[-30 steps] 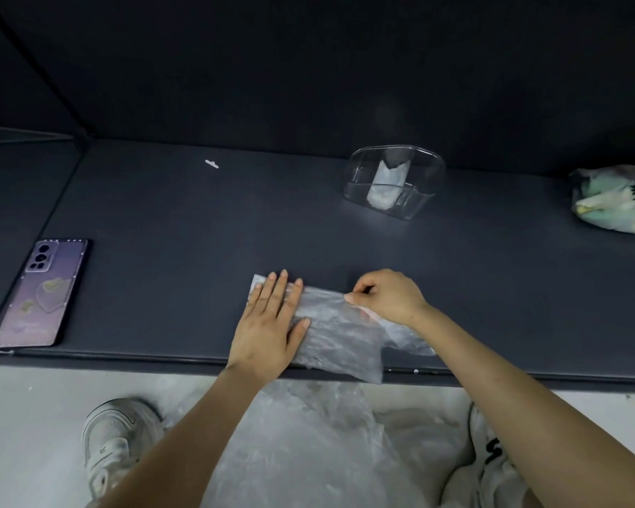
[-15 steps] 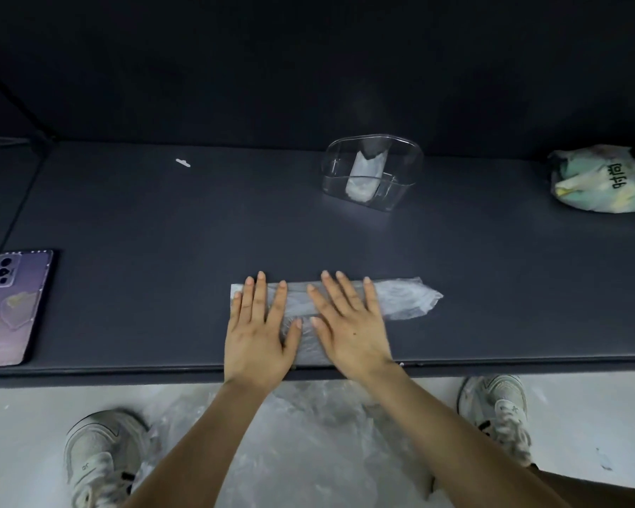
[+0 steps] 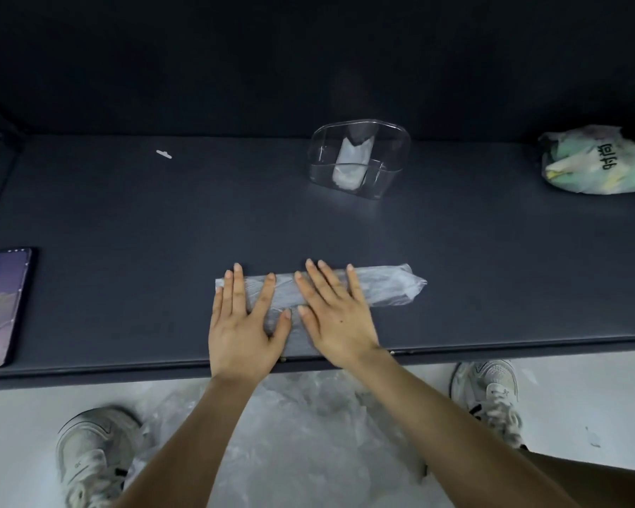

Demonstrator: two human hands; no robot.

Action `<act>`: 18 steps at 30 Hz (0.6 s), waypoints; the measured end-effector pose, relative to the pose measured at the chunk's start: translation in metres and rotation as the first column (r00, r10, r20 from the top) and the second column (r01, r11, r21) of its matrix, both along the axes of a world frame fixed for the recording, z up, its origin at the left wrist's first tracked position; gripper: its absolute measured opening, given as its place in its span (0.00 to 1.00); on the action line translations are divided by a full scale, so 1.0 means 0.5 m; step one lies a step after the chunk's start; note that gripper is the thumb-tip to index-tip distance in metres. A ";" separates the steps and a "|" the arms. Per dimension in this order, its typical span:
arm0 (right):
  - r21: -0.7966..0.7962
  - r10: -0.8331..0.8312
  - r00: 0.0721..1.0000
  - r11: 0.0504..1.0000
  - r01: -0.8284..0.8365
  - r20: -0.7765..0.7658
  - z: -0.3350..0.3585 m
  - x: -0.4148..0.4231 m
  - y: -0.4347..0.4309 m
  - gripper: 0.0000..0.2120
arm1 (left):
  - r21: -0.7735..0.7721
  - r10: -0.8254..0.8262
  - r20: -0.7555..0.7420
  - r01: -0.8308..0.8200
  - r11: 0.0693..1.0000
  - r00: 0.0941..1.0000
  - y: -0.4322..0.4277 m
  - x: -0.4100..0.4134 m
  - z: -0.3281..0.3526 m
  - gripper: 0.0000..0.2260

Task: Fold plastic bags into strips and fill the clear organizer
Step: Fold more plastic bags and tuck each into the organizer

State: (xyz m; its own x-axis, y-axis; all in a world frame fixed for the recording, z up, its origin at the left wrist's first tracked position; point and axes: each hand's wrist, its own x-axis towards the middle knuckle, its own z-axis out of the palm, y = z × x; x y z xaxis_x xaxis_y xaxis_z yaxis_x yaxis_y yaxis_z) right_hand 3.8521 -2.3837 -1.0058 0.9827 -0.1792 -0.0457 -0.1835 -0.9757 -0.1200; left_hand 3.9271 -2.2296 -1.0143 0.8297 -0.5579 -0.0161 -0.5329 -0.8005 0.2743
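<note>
A clear plastic bag (image 3: 389,287), folded into a long flat strip, lies near the front edge of the dark table (image 3: 125,232). My left hand (image 3: 244,320) presses flat on the strip's left end with straight fingers. Beside it, my right hand (image 3: 336,317) lies flat on the strip's middle, fingers spread. The strip's right end sticks out past my right hand. Further back stands the clear organizer (image 3: 360,157) with one folded white bag (image 3: 351,165) upright inside it.
A phone in a purple case (image 3: 1,306) lies at the table's left edge. A bundle of green and white bags (image 3: 598,161) sits at the back right. A small white scrap (image 3: 164,154) lies at the back left. More clear plastic (image 3: 301,434) lies on the floor between my shoes.
One second ago my right hand pinched the bag's upper edge; it has since folded the bag into a strip and now presses flat on it. The left hand stayed put.
</note>
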 end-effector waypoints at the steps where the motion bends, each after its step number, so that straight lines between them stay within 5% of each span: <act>1: -0.010 -0.020 1.000 1.000 0.020 -0.017 -0.006 -0.014 -0.028 0.27 | 0.001 0.017 0.002 -0.017 1.000 1.000 0.000 0.000 -0.001 0.29; 7: -0.112 -0.264 0.964 0.958 0.266 0.028 0.009 -0.115 -0.180 0.33 | 0.047 0.029 -0.007 -0.029 0.998 1.000 0.000 -0.003 0.002 0.30; 12: -0.040 0.257 0.888 0.964 -0.262 0.382 0.033 -0.114 -0.096 0.17 | 0.056 0.018 -0.021 -0.017 0.998 1.000 0.001 -0.002 0.004 0.31; 18: 0.002 0.283 0.837 0.947 -0.321 0.468 0.003 -0.105 -0.089 0.09 | -0.016 0.023 -0.138 -0.025 1.000 0.990 0.005 0.007 0.019 0.37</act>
